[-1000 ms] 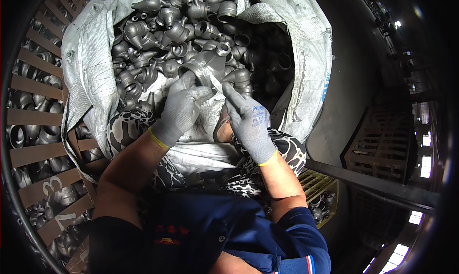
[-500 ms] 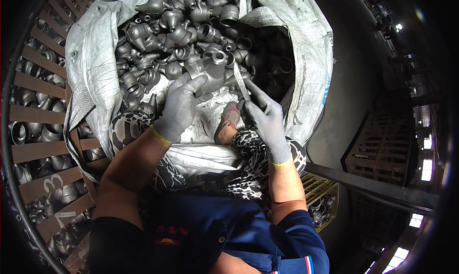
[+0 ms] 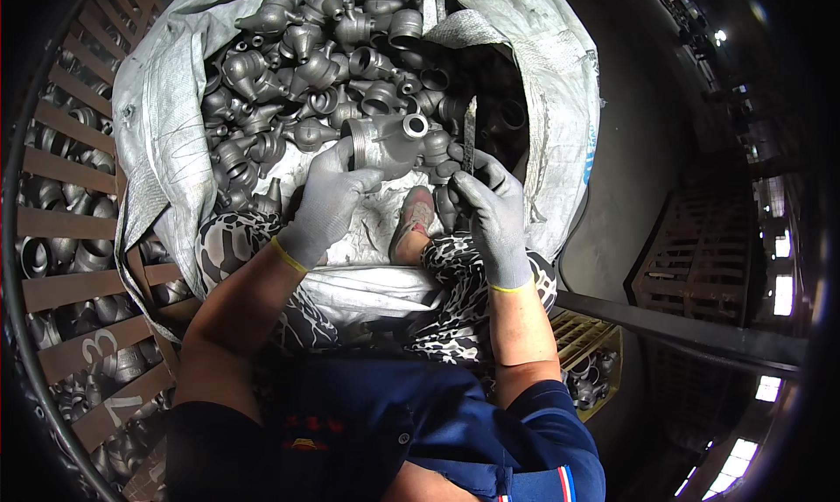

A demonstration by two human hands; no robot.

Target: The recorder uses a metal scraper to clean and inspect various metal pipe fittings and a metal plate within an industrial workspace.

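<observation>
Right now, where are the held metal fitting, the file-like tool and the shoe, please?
Metal fitting (image 3: 383,148), head view: middle of its round body.
File-like tool (image 3: 471,133), head view: its exposed flat blade.
Shoe (image 3: 416,211), head view: its upper.

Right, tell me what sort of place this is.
Probably a metal-parts workshop or foundry: a big white sack holds many grey metal fittings, a slatted brown crate holds more, and similar pieces fill a yellow basket.

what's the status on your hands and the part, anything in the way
Left hand holding fitting. Right hand gripping slim tool, clear of fitting. Shoe and loose parts around; nothing seen between tool and fitting.
</observation>
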